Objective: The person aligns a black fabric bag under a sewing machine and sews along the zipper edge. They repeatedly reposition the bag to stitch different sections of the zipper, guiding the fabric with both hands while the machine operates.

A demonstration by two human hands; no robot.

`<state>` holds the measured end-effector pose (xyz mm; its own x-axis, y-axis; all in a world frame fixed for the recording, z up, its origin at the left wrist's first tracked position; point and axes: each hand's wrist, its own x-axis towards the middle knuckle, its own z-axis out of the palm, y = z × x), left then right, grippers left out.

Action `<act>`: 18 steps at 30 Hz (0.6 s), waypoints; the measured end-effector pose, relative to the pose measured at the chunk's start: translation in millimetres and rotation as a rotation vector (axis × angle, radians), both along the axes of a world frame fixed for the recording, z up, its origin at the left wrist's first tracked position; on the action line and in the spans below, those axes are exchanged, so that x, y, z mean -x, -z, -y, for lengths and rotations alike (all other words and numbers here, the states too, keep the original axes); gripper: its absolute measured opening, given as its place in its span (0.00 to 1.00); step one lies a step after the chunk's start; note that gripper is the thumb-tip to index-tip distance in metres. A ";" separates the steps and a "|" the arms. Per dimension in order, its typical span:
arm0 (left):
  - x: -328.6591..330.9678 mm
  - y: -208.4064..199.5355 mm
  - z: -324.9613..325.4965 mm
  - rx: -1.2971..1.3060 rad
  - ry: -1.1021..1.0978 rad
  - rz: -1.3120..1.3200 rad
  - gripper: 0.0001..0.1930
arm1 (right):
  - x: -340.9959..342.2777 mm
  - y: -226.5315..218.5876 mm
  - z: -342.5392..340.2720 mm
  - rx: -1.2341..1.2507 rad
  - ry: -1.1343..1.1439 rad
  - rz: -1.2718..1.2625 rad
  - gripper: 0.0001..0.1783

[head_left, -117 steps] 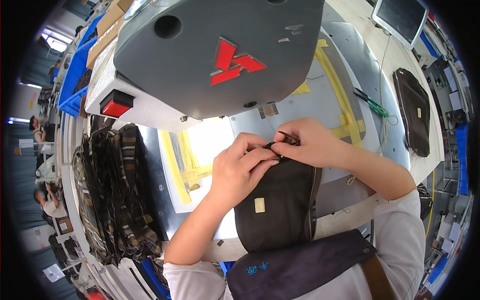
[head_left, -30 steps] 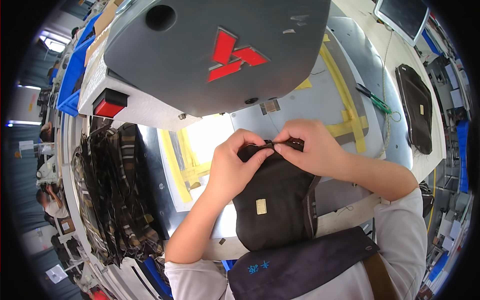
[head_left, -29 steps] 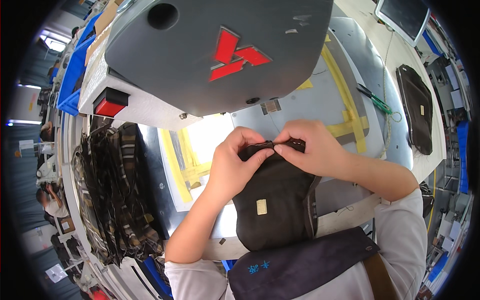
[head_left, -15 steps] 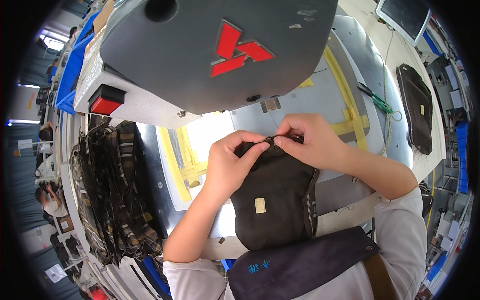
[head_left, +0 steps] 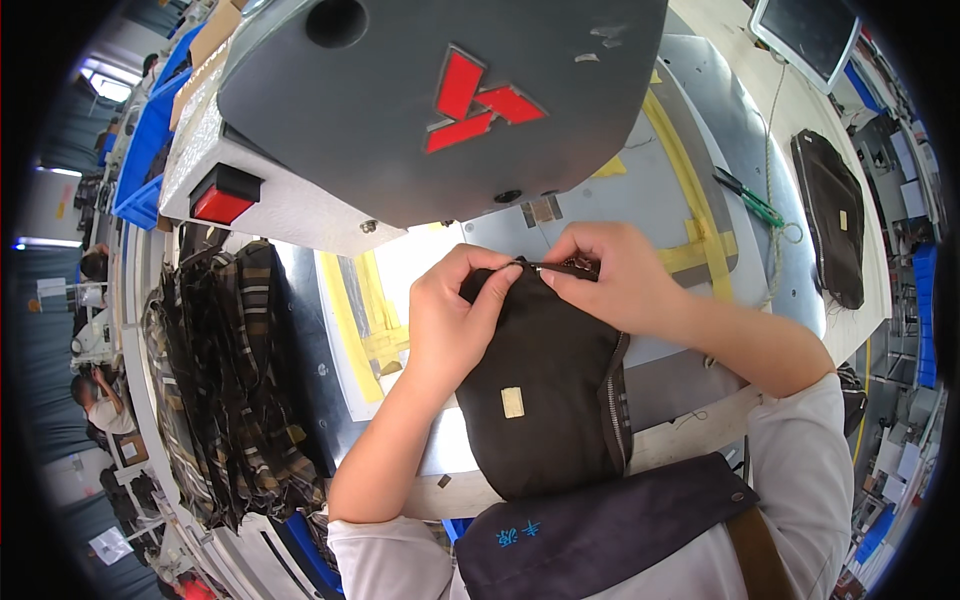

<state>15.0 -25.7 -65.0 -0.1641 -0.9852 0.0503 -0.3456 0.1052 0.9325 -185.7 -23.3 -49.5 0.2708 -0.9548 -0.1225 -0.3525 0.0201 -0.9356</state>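
Observation:
A dark brown fabric pouch [head_left: 545, 400] hangs toward me from both hands, with a small cream label on its face and a metal zipper [head_left: 614, 415] along its right side. My left hand [head_left: 455, 310] pinches the top edge between thumb and forefinger. Close beside it, my right hand [head_left: 615, 280] grips the same edge, its fingertips a little apart from the left ones. Beneath the pouch lies a machine's flat metal plate [head_left: 480, 450] with a yellow-taped frame [head_left: 700, 250]. The fingers partly hide the pouch's top edge.
The large grey machine head [head_left: 400, 130] overhangs the far side. Its white arm carries a red switch [head_left: 224, 196]. Folded dark and plaid fabric pieces [head_left: 235, 380] are stacked at left. At right are green-handled snips [head_left: 762, 208], a cord, another brown pouch [head_left: 830, 215] and a screen [head_left: 808, 35].
Both hands have shifted slightly left and away from me with the pouch's edge. The fingertips have moved a little apart, and the edge between them is straighter.

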 end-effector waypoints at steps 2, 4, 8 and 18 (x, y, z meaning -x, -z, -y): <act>0.4 -1.7 1.2 0.043 0.004 -0.015 0.05 | -3.4 5.2 -6.8 0.081 0.050 0.034 0.09; -0.6 -3.5 2.9 0.041 0.031 -0.023 0.04 | -3.5 5.2 -8.3 0.103 0.055 0.039 0.08; -4.6 -11.7 5.4 0.021 0.172 0.009 0.04 | -3.3 7.2 -4.7 0.153 -0.011 0.116 0.08; -3.5 -3.7 -0.8 -0.079 0.136 -0.088 0.06 | 2.0 4.2 1.6 -0.031 -0.082 0.166 0.08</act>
